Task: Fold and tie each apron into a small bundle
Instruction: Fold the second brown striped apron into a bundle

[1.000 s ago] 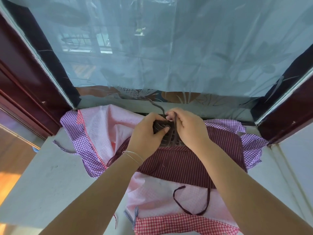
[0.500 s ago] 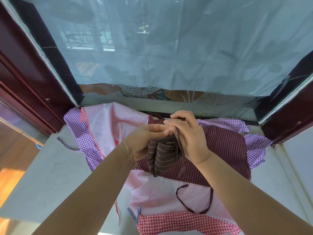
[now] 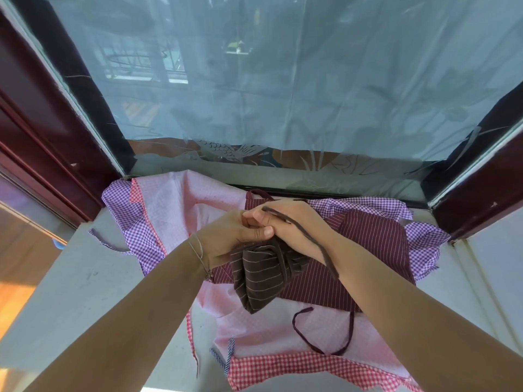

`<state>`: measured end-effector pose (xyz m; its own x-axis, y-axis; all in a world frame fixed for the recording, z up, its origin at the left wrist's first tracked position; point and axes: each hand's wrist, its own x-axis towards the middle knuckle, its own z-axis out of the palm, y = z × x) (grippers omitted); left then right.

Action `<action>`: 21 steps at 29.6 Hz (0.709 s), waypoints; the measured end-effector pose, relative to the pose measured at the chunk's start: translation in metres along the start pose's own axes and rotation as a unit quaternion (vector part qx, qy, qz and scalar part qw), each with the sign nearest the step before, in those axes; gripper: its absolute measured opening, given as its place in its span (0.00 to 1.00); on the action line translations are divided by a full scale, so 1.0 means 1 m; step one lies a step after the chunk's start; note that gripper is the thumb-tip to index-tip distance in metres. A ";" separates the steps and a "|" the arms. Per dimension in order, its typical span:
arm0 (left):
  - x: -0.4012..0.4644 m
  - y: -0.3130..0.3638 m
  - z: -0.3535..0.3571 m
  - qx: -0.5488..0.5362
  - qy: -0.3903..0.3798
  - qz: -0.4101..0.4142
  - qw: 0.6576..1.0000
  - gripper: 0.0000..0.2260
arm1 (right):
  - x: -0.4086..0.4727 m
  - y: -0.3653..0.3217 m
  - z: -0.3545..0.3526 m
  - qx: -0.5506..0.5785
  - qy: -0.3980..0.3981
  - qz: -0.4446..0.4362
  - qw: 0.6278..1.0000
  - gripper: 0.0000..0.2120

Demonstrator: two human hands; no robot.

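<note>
A dark brown striped apron, folded into a small bundle (image 3: 261,278), hangs in the air between my hands, above the other aprons. My left hand (image 3: 230,239) grips the bundle's top from the left. From the right, my right hand (image 3: 294,227) holds the bundle too, fingers curled. The bundle's brown tie strap (image 3: 308,239) runs over the back of that hand and down my wrist. Underneath lies a maroon striped apron (image 3: 368,250), flat, with its strap loop (image 3: 319,335) trailing toward me.
A pink apron with red checked trim (image 3: 181,210) and a purple checked apron (image 3: 133,230) are spread on the grey sill (image 3: 70,292). A window with a sheer blue curtain (image 3: 283,94) stands just behind. Dark red frames (image 3: 42,123) close in both sides.
The bundle was lifted off the maroon apron and brought toward me. The tie strap has been drawn over my right hand and wrist.
</note>
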<state>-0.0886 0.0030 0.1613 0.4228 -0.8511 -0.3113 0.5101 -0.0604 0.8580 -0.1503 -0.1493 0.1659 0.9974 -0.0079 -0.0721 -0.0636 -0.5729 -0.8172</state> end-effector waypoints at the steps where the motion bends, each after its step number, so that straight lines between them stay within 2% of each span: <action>1: 0.001 -0.003 -0.003 -0.002 0.004 -0.012 1.000 0.11 | 0.000 -0.001 -0.003 -0.031 -0.005 -0.006 1.000 0.15; 4: 0.003 -0.013 -0.007 0.014 0.032 -0.038 0.999 0.16 | -0.004 -0.005 -0.009 -0.191 0.041 -0.071 0.978 0.16; 6: 0.007 -0.020 -0.011 0.007 0.091 -0.032 0.995 0.17 | -0.003 -0.004 -0.008 -0.263 0.028 -0.038 0.964 0.16; 8: 0.012 -0.025 -0.015 0.000 0.171 -0.014 0.985 0.12 | 0.000 0.004 -0.003 -0.258 -0.013 0.031 0.966 0.14; 10: 0.016 -0.027 -0.016 0.014 0.210 0.002 0.978 0.04 | 0.000 0.013 0.002 -0.234 -0.018 0.044 0.971 0.13; 11: 0.018 -0.027 -0.017 0.032 0.218 0.003 0.975 0.04 | -0.002 0.017 0.005 -0.219 -0.007 0.035 0.975 0.12; 14: 0.022 -0.019 -0.018 0.081 0.208 -0.036 0.974 0.05 | -0.007 0.031 0.011 -0.151 0.055 -0.025 0.987 0.09; 17: 0.026 -0.005 -0.017 0.099 0.183 -0.073 0.975 0.06 | -0.009 0.039 0.010 -0.145 0.098 -0.088 0.981 0.07; 20: 0.028 0.009 -0.012 0.087 0.137 -0.069 0.984 0.02 | -0.011 0.038 0.003 -0.165 0.124 -0.131 0.970 0.11; 21: 0.029 0.013 -0.010 0.094 0.124 -0.062 0.986 0.03 | -0.012 0.037 0.000 -0.180 0.124 -0.144 0.965 0.12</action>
<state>-0.0621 -0.0178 0.1594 0.5478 -0.6796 -0.4880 0.4308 -0.2709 0.8608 -0.1643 -0.1709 0.1364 0.9524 0.0251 0.3039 0.1902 -0.8279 -0.5277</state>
